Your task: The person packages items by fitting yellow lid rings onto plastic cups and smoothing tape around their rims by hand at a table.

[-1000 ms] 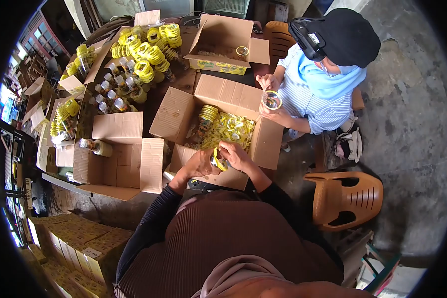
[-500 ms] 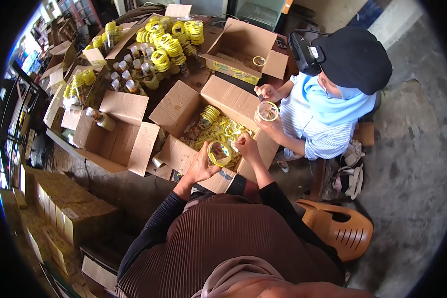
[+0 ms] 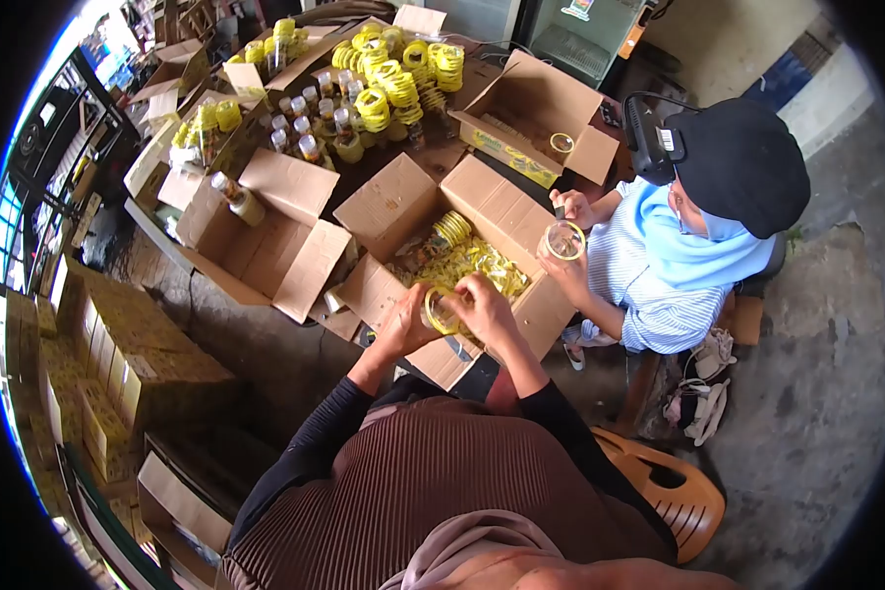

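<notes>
My left hand (image 3: 406, 324) is closed around the left side of a yellow-rimmed ring (image 3: 430, 311), see-through in the middle and now tilted. On its right edge, my right hand (image 3: 486, 313) pinches with bent fingers; whether a small piece is also between them is hidden. Both hands are over the near edge of an open cardboard box (image 3: 390, 208). Inside that box lie crumpled yellow scraps (image 3: 492, 264) and a short stack of yellow rings (image 3: 451, 228).
A co-worker (image 3: 649, 246) sits at the right, holding another yellow-rimmed ring (image 3: 565, 240) and a small dark tool. Stacked yellow rings (image 3: 393, 84) and capped bottles (image 3: 310, 147) stand at the back. An open box (image 3: 265, 231) is left; an orange chair (image 3: 659, 492) is near my right side.
My right hand has come in to the ring's edge, and the ring has turned from facing up to tilted. The whole view has shifted, with the scene now lower and further right.
</notes>
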`<state>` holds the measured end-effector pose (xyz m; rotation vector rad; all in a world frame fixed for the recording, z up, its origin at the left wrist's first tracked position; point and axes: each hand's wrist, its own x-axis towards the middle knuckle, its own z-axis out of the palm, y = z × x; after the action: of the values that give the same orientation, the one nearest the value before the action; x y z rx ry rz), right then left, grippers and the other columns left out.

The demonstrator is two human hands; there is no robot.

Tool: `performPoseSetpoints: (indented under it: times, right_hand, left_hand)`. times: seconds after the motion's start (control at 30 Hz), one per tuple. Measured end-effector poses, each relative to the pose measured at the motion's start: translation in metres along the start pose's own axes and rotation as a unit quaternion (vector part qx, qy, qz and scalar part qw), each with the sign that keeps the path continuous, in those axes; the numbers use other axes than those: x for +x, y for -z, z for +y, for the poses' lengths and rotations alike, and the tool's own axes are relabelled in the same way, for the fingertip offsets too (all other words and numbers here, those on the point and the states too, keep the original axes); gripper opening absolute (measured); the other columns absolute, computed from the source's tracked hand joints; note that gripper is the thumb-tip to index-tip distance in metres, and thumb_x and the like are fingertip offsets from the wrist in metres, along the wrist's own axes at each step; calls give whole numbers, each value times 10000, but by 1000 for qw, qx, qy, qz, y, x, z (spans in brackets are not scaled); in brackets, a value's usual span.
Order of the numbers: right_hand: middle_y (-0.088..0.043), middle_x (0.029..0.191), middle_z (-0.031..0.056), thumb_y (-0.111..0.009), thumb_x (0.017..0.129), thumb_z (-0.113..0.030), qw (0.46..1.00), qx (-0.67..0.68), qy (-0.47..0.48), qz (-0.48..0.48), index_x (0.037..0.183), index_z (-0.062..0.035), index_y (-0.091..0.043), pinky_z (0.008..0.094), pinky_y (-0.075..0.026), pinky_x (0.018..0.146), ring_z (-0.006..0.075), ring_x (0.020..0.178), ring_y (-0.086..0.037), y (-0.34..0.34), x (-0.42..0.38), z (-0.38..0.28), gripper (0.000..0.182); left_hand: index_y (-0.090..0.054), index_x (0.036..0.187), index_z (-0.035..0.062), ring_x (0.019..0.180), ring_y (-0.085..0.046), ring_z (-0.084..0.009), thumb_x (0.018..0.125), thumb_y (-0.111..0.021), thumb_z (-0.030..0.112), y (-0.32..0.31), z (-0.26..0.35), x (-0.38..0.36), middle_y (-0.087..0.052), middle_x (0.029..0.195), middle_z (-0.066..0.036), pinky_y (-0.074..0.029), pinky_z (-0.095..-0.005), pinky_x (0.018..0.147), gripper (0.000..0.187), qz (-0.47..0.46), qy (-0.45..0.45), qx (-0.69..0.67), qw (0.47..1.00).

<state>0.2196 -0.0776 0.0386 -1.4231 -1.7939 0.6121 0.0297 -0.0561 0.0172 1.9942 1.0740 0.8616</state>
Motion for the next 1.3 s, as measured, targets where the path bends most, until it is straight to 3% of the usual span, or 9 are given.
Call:
performPoseSetpoints:
  times: [0.03,0.23,0.37,0.57,0.73,0.93,1.07,1.17,1.3]
  right_hand:
    - [-586,873,142,-720,841,-268,996,-61,67,11,903,-26,-531,398,-489,723,315,824,-605,-5,1,-3,313]
    - [-577,929,173,-608,899,-205,981,-184,40,-40,961,-24,-484,441,-488,738,359,858,-597,-23,9,-8,228]
    - [-576,894,180,-571,899,-154,980,-179,31,-81,953,-20,-492,463,-490,730,374,855,-601,-26,14,-15,164]
    - [-502,727,140,-559,803,21,997,-74,4,22,793,-29,-418,405,-428,613,346,694,-558,-42,25,-8,150]
    - [-474,654,130,-561,888,-39,989,34,-100,103,865,-13,-481,360,-405,575,197,596,-486,-52,30,-1,86]
    - [-444,635,89,-515,929,-131,975,51,-154,154,829,-18,-501,327,-394,554,159,582,-436,-74,33,19,151]
    - [-439,676,10,-486,948,-153,941,110,-268,176,830,-29,-514,312,-396,585,101,650,-417,-88,30,45,172]
    - [-488,659,103,-500,936,-155,930,163,-286,165,815,-5,-514,350,-405,589,179,621,-488,-88,28,55,194]
    - [-489,668,29,-491,1003,-224,941,228,-239,79,856,-17,-525,326,-397,577,132,624,-452,-69,32,42,256]
  left_hand:
    - [-491,1237,3,1053,-624,-345,638,-882,254,4,-3,4,-619,1115,-184,-502,-408,892,758,-23,-24,8,999]
    - [-553,1117,-17,992,-616,-361,631,-865,330,23,-20,19,-598,1113,-212,-503,-414,831,674,-155,-58,77,983]
    - [-537,996,-10,805,-621,-392,661,-817,370,35,-30,28,-614,876,-200,-507,-445,710,578,-212,-70,9,975]
    - [-534,989,4,751,-649,-415,696,-775,319,31,-44,38,-639,760,-230,-511,-472,659,493,-150,-103,35,983]
    - [-525,961,21,757,-652,-392,703,-794,300,32,-35,45,-645,798,-211,-525,-466,657,465,-108,-131,77,983]
    - [-547,996,27,830,-651,-372,698,-796,290,26,-46,47,-649,888,-190,-533,-447,701,469,-81,-155,101,979]
    - [-558,1050,26,844,-645,-351,702,-802,304,18,-65,48,-643,891,-169,-536,-430,718,508,-82,-203,118,969]
    - [-543,1092,2,861,-632,-366,695,-810,305,20,-66,48,-630,910,-177,-531,-425,745,566,-91,-188,100,973]
    - [-524,1136,-27,919,-614,-392,687,-816,291,25,-80,48,-610,986,-212,-514,-438,794,623,-70,-179,55,980]
